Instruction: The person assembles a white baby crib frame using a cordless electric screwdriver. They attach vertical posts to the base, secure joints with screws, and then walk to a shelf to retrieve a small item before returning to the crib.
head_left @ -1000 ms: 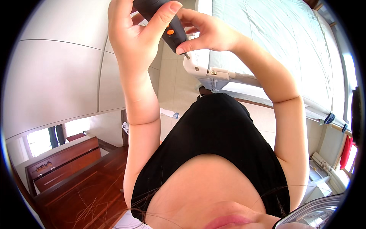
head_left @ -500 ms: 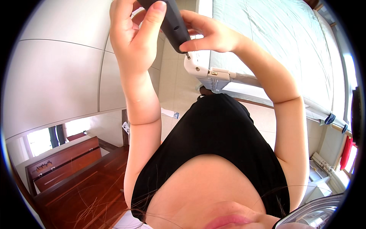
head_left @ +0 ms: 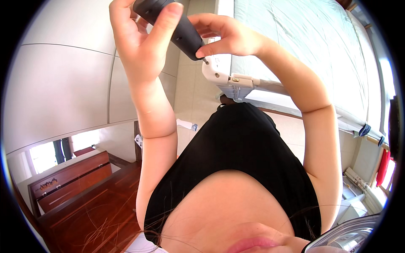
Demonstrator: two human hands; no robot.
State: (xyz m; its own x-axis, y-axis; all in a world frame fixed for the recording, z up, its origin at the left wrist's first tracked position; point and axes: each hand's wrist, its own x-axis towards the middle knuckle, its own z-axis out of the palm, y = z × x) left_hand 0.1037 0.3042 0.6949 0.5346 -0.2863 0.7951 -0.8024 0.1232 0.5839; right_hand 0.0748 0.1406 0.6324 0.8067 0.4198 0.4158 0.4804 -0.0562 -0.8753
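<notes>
A black electric screwdriver [head_left: 184, 37] slants down to the right at the top of the view. My left hand [head_left: 145, 48] is closed round its upper part, the thumb lying along the body. My right hand [head_left: 236, 38] has its thumb pressed on the tool's lower end; its other fingers curl behind, partly hidden. The thin metal bit [head_left: 205, 60] meets a screw hole in a white plastic corner fitting [head_left: 212, 72]. A second hole shows just below on that fitting. From it a rail with a grey cover [head_left: 272, 87] runs right along the bed's edge.
A bed with a pale green sheet [head_left: 303, 38] fills the upper right. Tall light cabinet doors [head_left: 63, 80] stand at the left, with dark reddish wooden furniture [head_left: 90, 206] below them. A small white and blue item [head_left: 187, 124] lies on the tiled floor.
My left hand and the screwdriver's upper end have swung left, so the tool leans more. The bit stays at the same hole. My right hand has shifted slightly left.
</notes>
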